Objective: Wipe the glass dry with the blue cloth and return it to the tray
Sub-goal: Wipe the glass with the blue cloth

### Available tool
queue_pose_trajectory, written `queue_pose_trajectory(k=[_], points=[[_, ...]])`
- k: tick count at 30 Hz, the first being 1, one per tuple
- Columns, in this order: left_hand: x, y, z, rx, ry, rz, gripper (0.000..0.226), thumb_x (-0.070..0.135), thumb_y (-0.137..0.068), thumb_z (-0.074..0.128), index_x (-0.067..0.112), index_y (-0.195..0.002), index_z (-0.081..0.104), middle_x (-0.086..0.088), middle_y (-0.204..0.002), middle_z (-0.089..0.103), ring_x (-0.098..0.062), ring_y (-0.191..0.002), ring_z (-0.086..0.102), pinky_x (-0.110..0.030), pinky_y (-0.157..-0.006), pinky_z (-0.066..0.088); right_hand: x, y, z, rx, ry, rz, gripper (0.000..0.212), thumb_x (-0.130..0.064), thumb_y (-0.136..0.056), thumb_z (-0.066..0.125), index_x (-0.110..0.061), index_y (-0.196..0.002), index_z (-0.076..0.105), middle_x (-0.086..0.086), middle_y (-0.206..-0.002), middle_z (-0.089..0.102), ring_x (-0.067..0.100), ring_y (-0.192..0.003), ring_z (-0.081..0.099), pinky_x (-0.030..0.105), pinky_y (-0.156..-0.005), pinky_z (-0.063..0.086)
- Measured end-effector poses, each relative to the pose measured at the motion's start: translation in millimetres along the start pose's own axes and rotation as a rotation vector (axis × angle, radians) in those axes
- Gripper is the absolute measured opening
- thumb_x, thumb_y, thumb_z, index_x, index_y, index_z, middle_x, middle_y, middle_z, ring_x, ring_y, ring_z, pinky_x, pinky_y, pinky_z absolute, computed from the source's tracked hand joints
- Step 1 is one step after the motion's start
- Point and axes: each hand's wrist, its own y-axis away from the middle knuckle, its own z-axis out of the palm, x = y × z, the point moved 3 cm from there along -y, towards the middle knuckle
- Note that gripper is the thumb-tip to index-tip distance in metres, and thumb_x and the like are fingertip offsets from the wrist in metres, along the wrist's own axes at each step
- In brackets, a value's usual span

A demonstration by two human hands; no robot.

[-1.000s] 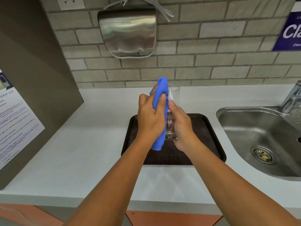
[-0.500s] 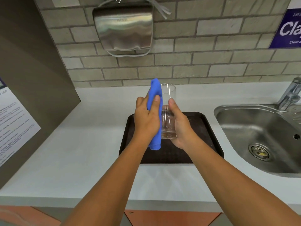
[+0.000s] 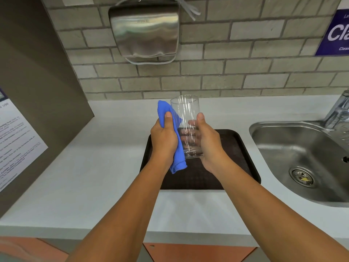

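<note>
I see a white bench, brick wall — sign reading "Cla"; left hand grip clamps blue cloth, right hand grip clamps glass.

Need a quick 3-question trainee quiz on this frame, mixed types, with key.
1. True or false: the glass stands on the tray.
2. Which hand holds the cloth? A) left B) right C) neither
3. Fill in: the sink lies to the ___ of the tray.

Key:
1. False. The right hand holds it upright in the air above the tray.
2. A. The left hand presses the cloth against the side of the glass.
3. Right.
</note>
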Motion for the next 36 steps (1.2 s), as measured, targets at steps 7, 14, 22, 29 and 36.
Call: queue_pose_trajectory(k=[7,14,22,29,36], points=[[12.5,18.9,6.9,-0.004,-0.189,0.403,0.038,0.042,-0.099,0.046,0.034,-0.135,0.051,0.005,-0.099,0.045,0.001,-0.080,0.058,-0.006,-0.068,0.045,1.5,4.0,3.4,-0.048,0.146,-0.097,0.044,-0.054,-0.085,0.069,-0.015,-0.106,0.068,-0.011,-0.081,0.075,0.002,-0.071,0.069,0.023,-0.066,0.057],[21.8,17.5,5.0,-0.001,-0.245,0.529,0.043,0.034,-0.098,0.050,0.020,-0.139,0.052,0.005,-0.093,0.038,-0.006,-0.076,0.056,-0.005,-0.067,0.043,-6.5,9.6,12.7,-0.145,-0.008,-0.009,0.054,-0.059,-0.066,0.076,-0.017,-0.100,0.070,0.010,-0.102,0.071,0.029,-0.093,0.063,0.054,-0.100,0.049],[7.8,-3.5,-8.1,-0.083,-0.036,-0.132,0.041,0.044,-0.099,0.048,0.013,-0.074,0.058,0.004,-0.050,0.058,-0.002,-0.035,0.055,-0.013,-0.032,0.038,1.1,12.1,11.9,-0.250,-0.189,0.102,0.074,-0.060,-0.064,0.075,-0.011,-0.117,0.063,0.011,-0.084,0.066,0.025,-0.071,0.065,0.040,-0.070,0.055],[22.0,11.2,-1.3,-0.042,-0.097,0.382,0.018,0.041,-0.099,0.046,0.035,-0.085,0.057,0.005,-0.086,0.054,0.004,-0.065,0.058,-0.008,-0.058,0.043,-1.7,8.6,12.8,-0.264,-0.182,0.097,0.063,-0.057,-0.070,0.070,-0.013,-0.114,0.065,0.009,-0.085,0.069,0.025,-0.075,0.068,0.041,-0.073,0.055],[6.2,-9.4,-7.9,-0.094,-0.171,-0.214,0.044,0.048,-0.098,0.044,0.015,-0.073,0.057,-0.001,-0.064,0.057,-0.012,-0.052,0.053,-0.011,-0.028,0.034,3.2,6.0,10.2,-0.286,-0.186,0.117,0.052,-0.060,-0.069,0.069,-0.017,-0.096,0.076,0.007,-0.077,0.068,0.022,-0.066,0.068,0.038,-0.069,0.056]])
